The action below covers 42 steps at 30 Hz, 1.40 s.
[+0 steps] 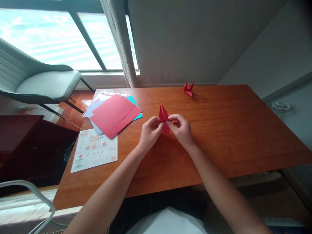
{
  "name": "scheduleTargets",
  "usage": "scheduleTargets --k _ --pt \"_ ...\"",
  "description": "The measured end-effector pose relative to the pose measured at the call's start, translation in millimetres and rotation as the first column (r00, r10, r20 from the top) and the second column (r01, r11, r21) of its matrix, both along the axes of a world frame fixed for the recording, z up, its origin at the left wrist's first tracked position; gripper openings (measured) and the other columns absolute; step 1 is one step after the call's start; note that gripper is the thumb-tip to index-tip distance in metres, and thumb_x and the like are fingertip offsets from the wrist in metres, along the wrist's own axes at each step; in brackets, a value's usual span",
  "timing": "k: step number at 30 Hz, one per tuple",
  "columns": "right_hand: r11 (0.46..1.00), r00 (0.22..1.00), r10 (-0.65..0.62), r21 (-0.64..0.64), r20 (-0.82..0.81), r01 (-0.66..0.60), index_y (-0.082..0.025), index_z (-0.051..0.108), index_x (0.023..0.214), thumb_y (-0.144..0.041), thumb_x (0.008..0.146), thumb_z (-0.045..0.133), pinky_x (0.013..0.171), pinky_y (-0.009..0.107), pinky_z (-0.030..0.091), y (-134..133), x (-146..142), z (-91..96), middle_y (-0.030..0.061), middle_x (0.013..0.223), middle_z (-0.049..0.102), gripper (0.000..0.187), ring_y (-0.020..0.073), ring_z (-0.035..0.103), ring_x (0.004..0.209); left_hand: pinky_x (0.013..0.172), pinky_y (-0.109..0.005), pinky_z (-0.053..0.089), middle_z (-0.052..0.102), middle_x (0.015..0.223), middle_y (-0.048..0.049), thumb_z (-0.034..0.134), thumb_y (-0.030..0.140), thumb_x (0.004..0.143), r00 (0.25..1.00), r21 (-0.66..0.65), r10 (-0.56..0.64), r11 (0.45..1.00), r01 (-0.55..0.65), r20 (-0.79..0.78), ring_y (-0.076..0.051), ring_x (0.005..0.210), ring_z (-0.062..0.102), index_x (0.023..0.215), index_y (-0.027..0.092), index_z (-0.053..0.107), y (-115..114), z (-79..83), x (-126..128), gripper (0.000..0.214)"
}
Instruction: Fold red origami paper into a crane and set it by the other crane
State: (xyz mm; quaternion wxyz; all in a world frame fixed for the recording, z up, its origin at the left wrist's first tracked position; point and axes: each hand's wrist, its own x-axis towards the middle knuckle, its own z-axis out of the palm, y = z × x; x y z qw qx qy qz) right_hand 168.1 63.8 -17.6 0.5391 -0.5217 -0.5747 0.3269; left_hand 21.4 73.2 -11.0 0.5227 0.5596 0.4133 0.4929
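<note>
Hands meet over the middle of the table point(231, 130), a bit toward the left edge. The left hand point(151, 131) and right hand point(181, 128) are both curled nearly closed, thumb and fingertips pinching the same folded red paper point(163, 115). It's held just off the wood, two pointed flaps sticking up and a tip hanging down between the hands.

Step-wise I'd say this is mid-fold, well past the flat-sheet stage, with both hands working a small crease low on the piece. My guess is the next bit needs one hand to keep a firm pinch while the other does a fine fingertip press or pull; thin paper this small creases wrong or tears easily, so gentle pressure.

Counts:
- folded red pieces: two; the one in the hands, and a second folded red piece point(188, 88) sitting alone near the far edge, well apart
- stack of coloured sheets point(114, 115): one, fanned out by the far left corner; two red on top, a teal and some pale ones poking out beneath, can't count those exactly
- printed sheet point(95, 149) with a cartoon bear: one, along the left edge, just nearer than the stack
- chair point(46, 83): one, off the table by the window
</note>
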Motion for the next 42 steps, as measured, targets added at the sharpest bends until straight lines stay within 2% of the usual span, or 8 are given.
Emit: scheduleTargets --k 8,12,15,18,26,32,38,42 --pt "0.979 0.919 -0.114 0.199 0.378 0.04 -0.023 0.067 0.091 -0.024 0.093 0.056 0.071 0.029 0.053 -10.8 -1.1 6.1 0.0044 0.085 0.065 0.011 0.0176 0.062 0.075 0.071 -0.026 0.051 0.072 0.085 -0.0035 0.056 0.024 0.09 0.929 0.303 0.105 0.953 0.008 -0.355 -0.015 0.073 0.066 0.091 0.019 0.064 -7.4 -0.3 -2.6 0.01" --pt "0.973 0.822 -0.126 0.229 0.556 -0.006 -0.023 0.07 0.101 -0.026 0.097 0.052 0.081 0.032 0.051 -13.8 -1.1 -0.1 0.008 0.095 0.07 0.019 0.0208 0.066 0.086 0.061 -0.023 0.048 0.074 0.083 -0.0028 0.053 0.024 0.092 0.835 0.328 0.211 0.944 -0.039 -0.509 -0.014 0.067 0.066 0.091 0.02 0.063 -11.0 -1.1 -1.3 0.011" --pt "0.966 0.771 -0.138 0.258 0.621 -0.034 -0.023 0.07 0.109 -0.025 0.099 0.049 0.084 0.033 0.051 -14.8 -1.4 -3.0 0.0098 0.102 0.071 0.023 0.0226 0.067 0.092 0.06 -0.024 0.047 0.074 0.084 -0.0034 0.052 0.026 0.093 0.809 0.329 0.239 0.943 -0.06 -0.538 -0.014 0.065 0.067 0.091 0.02 0.063 -13.4 0.2 0.7 0.012" --pt "0.961 0.77 -0.137 0.274 0.623 -0.05 -0.025 0.068 0.118 -0.024 0.1 0.047 0.087 0.034 0.052 -15.1 -1.9 -2.2 0.0098 0.106 0.071 0.028 0.0233 0.068 0.097 0.064 -0.025 0.049 0.074 0.087 -0.0044 0.051 0.025 0.094 0.819 0.337 0.231 0.94 -0.049 -0.525 -0.015 0.069 0.068 0.095 0.02 0.062 -15.0 1.8 1.5 0.012" --pt "0.97 0.903 -0.03 0.231 0.429 -0.078 -0.026 0.069 0.112 -0.029 0.097 0.052 0.089 0.035 0.055 -12.3 -0.3 6.5 0.0067 0.103 0.072 0.023 0.022 0.068 0.096 0.08 -0.029 0.054 0.07 0.094 -0.0047 0.05 0.017 0.091 0.887 0.351 0.192 0.936 -0.037 -0.419 -0.017 0.086 0.066 0.095 0.02 0.063 -13.1 8.3 -1.9 0.014" --pt "0.964 0.911 -0.01 0.247 0.413 -0.101 -0.024 0.068 0.112 -0.023 0.096 0.053 0.086 0.034 0.056 -12.8 -1.1 6.5 0.0069 0.103 0.071 0.022 0.0208 0.067 0.095 0.09 -0.033 0.053 0.066 0.118 -0.0084 0.054 0.016 0.088 0.894 0.377 0.224 0.924 -0.068 -0.387 -0.02 0.105 0.065 0.095 0.02 0.065 -11.7 9.9 -2.8 0.014" --pt "0.955 0.9 -0.052 0.284 0.432 -0.081 -0.023 0.068 0.105 -0.017 0.093 0.05 0.085 0.035 0.055 -11.9 -1.2 4.5 0.0072 0.099 0.072 0.022 0.0213 0.068 0.092 0.082 -0.031 0.053 0.073 0.092 -0.0048 0.055 0.014 0.086 0.897 0.389 0.209 0.92 -0.045 -0.39 -0.018 0.085 0.068 0.091 0.019 0.065 -11.6 7.6 -0.4 0.012" --pt "0.956 0.932 -0.037 0.284 0.36 -0.072 -0.022 0.068 0.1 -0.018 0.092 0.053 0.076 0.031 0.055 -11.0 -1.2 3.7 0.0056 0.092 0.07 0.017 0.0188 0.067 0.082 0.079 -0.03 0.053 0.073 0.088 -0.0041 0.057 0.014 0.084 0.894 0.408 0.231 0.911 -0.06 -0.384 -0.017 0.081 0.068 0.089 0.019 0.065 -12.8 7.4 1.2 0.011"
